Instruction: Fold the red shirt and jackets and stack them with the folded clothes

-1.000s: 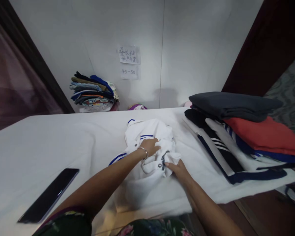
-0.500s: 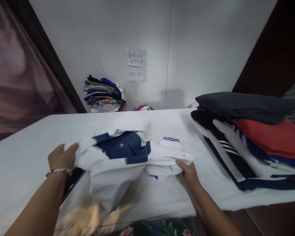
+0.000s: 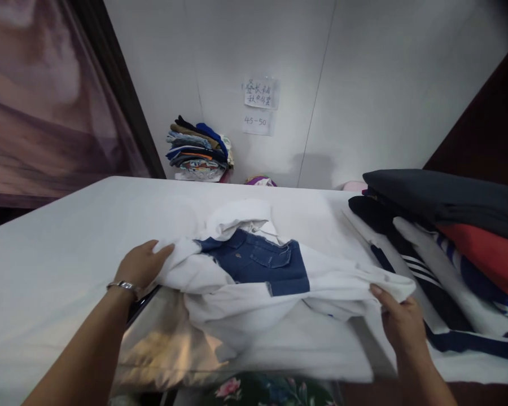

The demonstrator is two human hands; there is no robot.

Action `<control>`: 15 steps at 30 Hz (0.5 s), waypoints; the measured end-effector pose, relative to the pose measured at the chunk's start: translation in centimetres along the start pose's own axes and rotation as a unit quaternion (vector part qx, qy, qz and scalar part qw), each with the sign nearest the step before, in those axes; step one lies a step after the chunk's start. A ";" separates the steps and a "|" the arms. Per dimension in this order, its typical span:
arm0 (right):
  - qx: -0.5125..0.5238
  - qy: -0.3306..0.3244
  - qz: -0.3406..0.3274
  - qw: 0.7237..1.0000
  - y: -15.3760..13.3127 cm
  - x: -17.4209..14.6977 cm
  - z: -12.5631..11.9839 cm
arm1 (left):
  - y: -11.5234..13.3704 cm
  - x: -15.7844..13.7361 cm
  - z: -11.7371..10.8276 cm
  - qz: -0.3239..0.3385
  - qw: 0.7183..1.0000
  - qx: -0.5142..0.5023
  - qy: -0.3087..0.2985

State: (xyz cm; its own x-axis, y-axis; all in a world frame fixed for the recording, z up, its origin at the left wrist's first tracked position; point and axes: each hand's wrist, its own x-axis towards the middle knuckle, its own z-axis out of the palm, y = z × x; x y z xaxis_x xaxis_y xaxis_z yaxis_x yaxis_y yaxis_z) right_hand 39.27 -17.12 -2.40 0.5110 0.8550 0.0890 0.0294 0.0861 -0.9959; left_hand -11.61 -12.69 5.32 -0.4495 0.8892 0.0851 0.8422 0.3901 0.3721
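Note:
A white and blue-denim jacket [image 3: 275, 265] with a white collar is stretched sideways above the table. My left hand [image 3: 141, 264], with a silver bracelet on the wrist, grips its left sleeve. At the other end, the thumb and fingers of my right hand [image 3: 400, 316] pinch the right sleeve near its cuff. The denim panel with a button and pocket faces up between the hands. Under the right sleeve lies another white garment, mostly covered. A dark flat object beneath my left wrist shows only in part.
Folded clothes [image 3: 449, 225] are piled on the right of the white table [image 3: 88, 225]. Behind the table's far edge rises another clothes stack [image 3: 201, 149]. Handwritten paper signs [image 3: 260, 93] hang on the wall. A flower-patterned cloth [image 3: 275, 392] shows at the front edge.
The jacket has been pulled wider and flatter, with its right sleeve drawn out to the right. Both hands now appear further right in view, and the camera view has shifted.

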 end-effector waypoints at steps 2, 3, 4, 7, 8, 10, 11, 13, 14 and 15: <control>-0.131 -0.074 0.020 0.988 -0.1 1.1 -1.1 | 0.2 -0.4 0.0 0.021 0.999 0.039 -0.032; -0.209 -0.113 0.020 0.971 -0.2 1.4 -1.5 | 0.2 -0.5 0.1 0.023 0.998 0.050 -0.035; -0.289 -0.143 0.012 0.947 -0.5 1.7 -1.8 | 0.2 -0.7 0.1 0.023 0.998 0.051 -0.030; -0.442 -0.131 -0.078 0.884 -2.4 1.6 -1.4 | 0.5 -1.2 0.0 0.026 0.999 0.010 0.017; -0.443 -0.111 -0.126 0.880 -3.3 1.4 -0.7 | 0.6 -1.4 -0.1 0.030 0.999 -0.012 0.035; -0.376 -0.098 -0.228 0.893 -5.2 1.1 1.4 | 1.0 -2.2 -0.5 0.027 0.996 -0.052 0.067; -0.329 -0.117 -0.267 0.898 -6.0 1.0 2.8 | 1.2 -2.6 -0.7 0.025 0.994 -0.068 0.084; -0.250 -0.186 -0.308 0.899 -7.1 1.1 6.1 | 1.4 -3.6 -1.0 0.023 0.989 -0.095 0.112; -0.229 -0.227 -0.312 0.894 -7.3 1.3 7.9 | 1.4 -4.0 -1.0 0.025 0.987 -0.106 0.122; -0.215 -0.264 -0.309 0.888 -7.4 1.6 9.9 | 1.3 -4.5 -1.0 0.029 0.985 -0.113 0.131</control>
State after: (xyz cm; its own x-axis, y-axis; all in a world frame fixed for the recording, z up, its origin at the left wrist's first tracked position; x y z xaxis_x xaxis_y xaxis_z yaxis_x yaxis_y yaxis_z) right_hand 31.39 -11.36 5.25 -0.1882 0.8425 0.5047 0.5465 0.5168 -0.6590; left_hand -8.79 -16.40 6.39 -0.4891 0.8046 0.3368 0.7946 0.2518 0.5525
